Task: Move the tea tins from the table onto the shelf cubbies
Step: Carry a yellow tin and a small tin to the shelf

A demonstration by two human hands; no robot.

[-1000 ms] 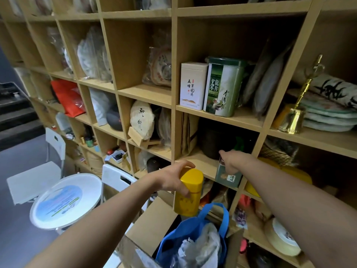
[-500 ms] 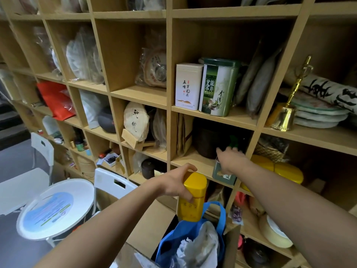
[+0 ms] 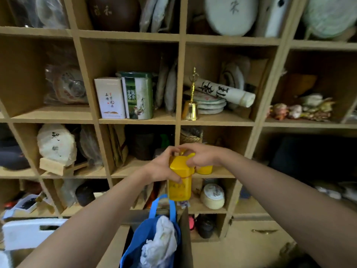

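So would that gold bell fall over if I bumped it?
Probably. The gold bell stands upright with a tall thin handle, so a knock up high might tip it. Its wide flared bottom should help some. It looks like metal, likely stiff and heavy for its size.

Both forearms bare, no sleeves or jewellery

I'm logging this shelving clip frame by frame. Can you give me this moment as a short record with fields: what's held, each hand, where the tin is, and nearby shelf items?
held: yellow tin, upright
left hand: wrapped around the tin's lid end
right hand: on the tin's top, fingers over the lid
tin position: in front of the shelf edge, not yet set in a cubby
behind it: another yellow tin already in the cubby
cubby above: white box, green tin
right of those: brass bell
below: blue bag
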